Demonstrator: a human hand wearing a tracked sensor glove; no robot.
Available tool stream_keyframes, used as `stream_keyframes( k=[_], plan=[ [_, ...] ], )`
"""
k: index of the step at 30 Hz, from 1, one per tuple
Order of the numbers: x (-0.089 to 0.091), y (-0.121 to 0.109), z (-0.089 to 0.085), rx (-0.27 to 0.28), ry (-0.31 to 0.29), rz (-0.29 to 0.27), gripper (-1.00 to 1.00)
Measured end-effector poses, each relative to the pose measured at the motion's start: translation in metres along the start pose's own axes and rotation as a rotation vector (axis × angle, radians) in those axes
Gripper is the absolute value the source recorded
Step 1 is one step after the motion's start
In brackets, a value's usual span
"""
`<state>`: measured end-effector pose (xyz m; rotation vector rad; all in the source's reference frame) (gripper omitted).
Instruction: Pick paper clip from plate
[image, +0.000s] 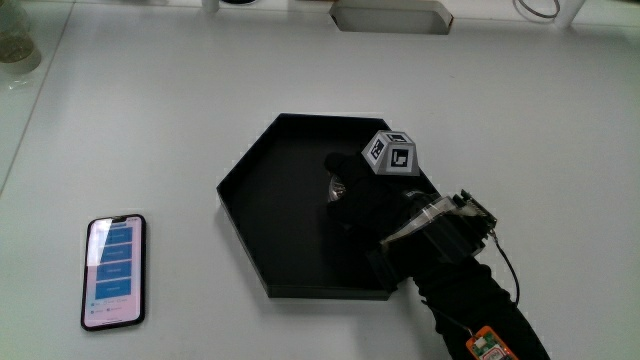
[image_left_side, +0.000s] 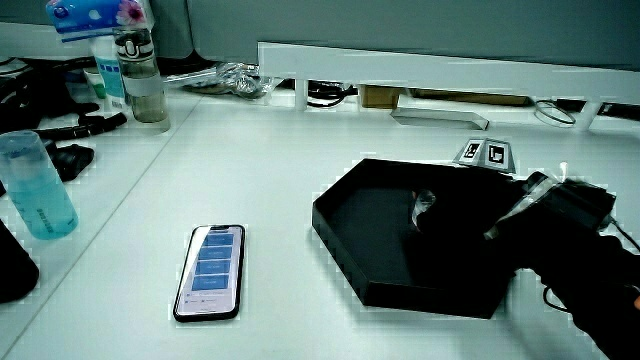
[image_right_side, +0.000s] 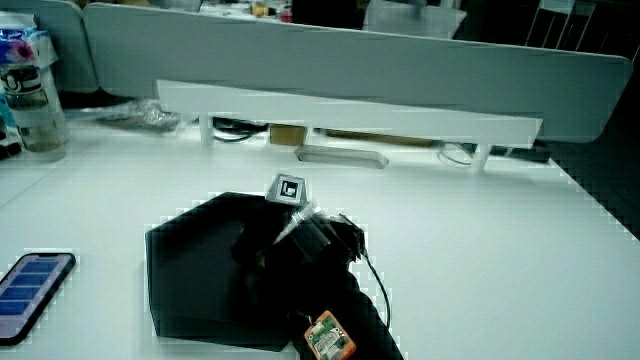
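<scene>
Forearm (image: 470, 310) in a black sleeve crosses the counter's (image: 560, 130) near edge and reaches over the rim of a black hexagonal plate (image: 270, 190), which serves as the landmark for everything else. An orange tag sits on the sleeve nearest the person, and a small grey device with a thin cable is strapped at the wrist, just over the plate's near corner. The hand (image: 360, 200) lies low inside the plate, over its floor toward the middle, with the patterned cube (image: 391, 153) standing on its back. Its fingers (image: 340, 170) are curled downward and drawn together at their tips around a small pale glint (image: 337, 189) on the plate floor, seen also in a side view (image_left_side: 424, 203); this glint seems to be the paper clip, but it is too small and too covered by the glove to tell its long axis or which way it points, and whether the fingers actually pinch it cannot be told. Beside the plate, a little nearer the person than its middle, a smartphone (image: 113, 271) lies flat with its screen lit. Farther from the person than the plate, a flat white box (image: 392, 15) rests near the low partition (image_right_side: 350, 70). In a side view a blue-tinted bottle (image_left_side: 35, 185) and a clear bottle (image_left_side: 140, 75) stand well apart from the plate.
</scene>
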<state>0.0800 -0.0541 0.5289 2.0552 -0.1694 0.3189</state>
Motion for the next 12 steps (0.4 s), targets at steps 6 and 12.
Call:
stream_keyframes(
  k=[6,12],
  plan=[
    [0.023,-0.022,0.022,0.071,0.011,-0.033,1.00],
    [0.070,-0.043,0.041,0.105,0.074,-0.095,1.00]
  ],
)
